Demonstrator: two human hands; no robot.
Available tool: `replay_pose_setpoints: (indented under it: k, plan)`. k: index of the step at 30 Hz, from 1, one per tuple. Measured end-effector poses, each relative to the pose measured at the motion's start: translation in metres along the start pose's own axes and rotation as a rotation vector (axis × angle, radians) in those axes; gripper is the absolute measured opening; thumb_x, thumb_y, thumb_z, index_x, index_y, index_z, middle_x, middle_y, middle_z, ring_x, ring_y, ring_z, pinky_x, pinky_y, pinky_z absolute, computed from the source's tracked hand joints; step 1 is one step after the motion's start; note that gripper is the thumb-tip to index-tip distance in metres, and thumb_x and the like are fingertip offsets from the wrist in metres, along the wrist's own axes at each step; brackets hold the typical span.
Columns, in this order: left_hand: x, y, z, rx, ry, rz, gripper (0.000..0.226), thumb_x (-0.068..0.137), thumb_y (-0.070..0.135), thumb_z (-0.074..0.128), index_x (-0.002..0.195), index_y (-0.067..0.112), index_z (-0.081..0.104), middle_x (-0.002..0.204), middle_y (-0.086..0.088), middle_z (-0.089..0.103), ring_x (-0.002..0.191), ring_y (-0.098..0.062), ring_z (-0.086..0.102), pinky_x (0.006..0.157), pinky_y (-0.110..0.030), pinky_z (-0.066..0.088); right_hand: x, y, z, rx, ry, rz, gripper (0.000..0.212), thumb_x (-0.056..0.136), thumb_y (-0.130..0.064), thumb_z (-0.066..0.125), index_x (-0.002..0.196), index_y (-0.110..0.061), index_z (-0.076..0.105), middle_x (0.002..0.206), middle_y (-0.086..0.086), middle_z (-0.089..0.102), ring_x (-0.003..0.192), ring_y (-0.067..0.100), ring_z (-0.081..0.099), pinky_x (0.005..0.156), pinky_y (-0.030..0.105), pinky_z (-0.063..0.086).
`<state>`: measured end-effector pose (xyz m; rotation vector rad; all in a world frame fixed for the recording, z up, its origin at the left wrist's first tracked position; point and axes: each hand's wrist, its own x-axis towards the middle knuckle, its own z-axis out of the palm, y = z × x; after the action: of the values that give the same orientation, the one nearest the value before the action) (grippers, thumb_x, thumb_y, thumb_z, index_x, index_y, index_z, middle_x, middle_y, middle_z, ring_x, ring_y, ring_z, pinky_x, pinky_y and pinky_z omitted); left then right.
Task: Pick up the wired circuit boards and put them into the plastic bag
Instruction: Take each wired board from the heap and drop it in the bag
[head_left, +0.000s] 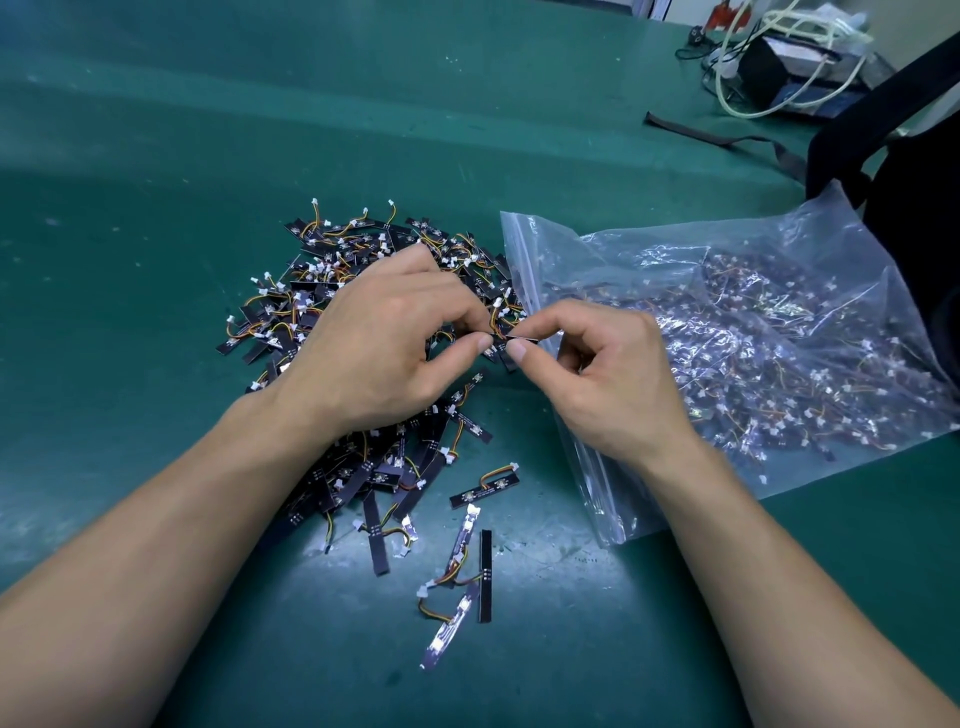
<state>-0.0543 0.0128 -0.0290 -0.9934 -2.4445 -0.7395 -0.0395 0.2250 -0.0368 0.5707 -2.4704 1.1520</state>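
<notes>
A heap of small black wired circuit boards (343, 270) with orange and yellow wires and white plugs lies on the green mat. Several loose boards (483, 491) are scattered nearer me. My left hand (384, 343) hovers over the heap and pinches the wire end of one circuit board (511, 340). My right hand (608, 369) pinches the other end of that same board with thumb and forefinger, right at the zip mouth of the clear plastic bag (545, 270). The bag lies flat to the right and holds many boards.
The green mat (208, 130) covers the whole table. A black bag (914, 208) and a black strap (727, 137) lie at the right rear. A dark box with white cables (795, 67) stands at the far right corner.
</notes>
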Motion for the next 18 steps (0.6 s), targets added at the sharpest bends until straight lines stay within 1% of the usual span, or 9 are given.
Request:
replay_pose_setpoints:
  k: [3,8,11,13,16,18]
  plan:
    - [-0.0005,0.0006,0.0007,0.0,0.003,-0.007,0.014,0.093,0.025,0.065,0.089,0.014,0.071,0.08,0.005,0.067,0.08,-0.023,0.049,0.072,-0.042,0.047,0.0005,0.0021,0.0,-0.011,-0.003,-0.007,0.004,0.086,-0.017,0.077,0.082,-0.018,0.077,0.065,-0.037,0.055,0.048,0.007,0.044,0.054,0.008,0.029]
    - [0.0002,0.0005,0.0002,-0.006,0.002,-0.017,0.014,0.092,0.028,0.067,0.09,0.015,0.071,0.081,0.008,0.065,0.08,-0.018,0.045,0.074,-0.038,0.046,0.0009,0.0028,-0.0005,-0.024,0.007,-0.016,0.005,0.084,-0.016,0.078,0.081,-0.019,0.077,0.064,-0.036,0.056,0.049,0.005,0.045,0.054,0.008,0.03]
    - [0.0,0.0004,0.0007,-0.001,0.0,-0.026,0.014,0.092,0.028,0.065,0.09,0.015,0.07,0.08,0.007,0.066,0.081,-0.019,0.046,0.073,-0.04,0.047,0.0009,0.0016,-0.0009,-0.022,0.002,-0.008,0.004,0.085,-0.016,0.078,0.082,-0.019,0.077,0.064,-0.037,0.056,0.049,0.006,0.045,0.054,0.008,0.03]
    - [-0.0003,0.0003,0.0015,0.003,-0.004,-0.029,0.014,0.093,0.027,0.063,0.089,0.015,0.07,0.08,0.005,0.066,0.081,-0.02,0.047,0.073,-0.04,0.047,0.0005,0.0007,-0.0007,-0.024,-0.005,-0.004,0.001,0.084,-0.019,0.078,0.084,-0.019,0.077,0.063,-0.038,0.054,0.048,0.007,0.045,0.053,0.008,0.03]
    - [-0.0007,-0.0005,0.002,0.002,-0.007,-0.033,0.014,0.093,0.026,0.063,0.089,0.015,0.069,0.079,0.004,0.065,0.081,-0.019,0.046,0.072,-0.04,0.047,0.0,-0.0003,-0.0008,-0.01,0.007,0.024,0.009,0.082,-0.023,0.079,0.09,-0.019,0.077,0.063,-0.037,0.055,0.046,0.009,0.044,0.052,0.013,0.032]
    - [-0.0008,-0.0014,0.0015,0.001,-0.005,-0.038,0.014,0.093,0.026,0.063,0.089,0.015,0.069,0.078,0.004,0.065,0.081,-0.02,0.046,0.072,-0.041,0.047,0.0004,-0.0011,-0.0014,-0.012,0.005,0.023,0.007,0.083,-0.022,0.079,0.089,-0.019,0.077,0.064,-0.038,0.055,0.046,0.01,0.045,0.052,0.013,0.033]
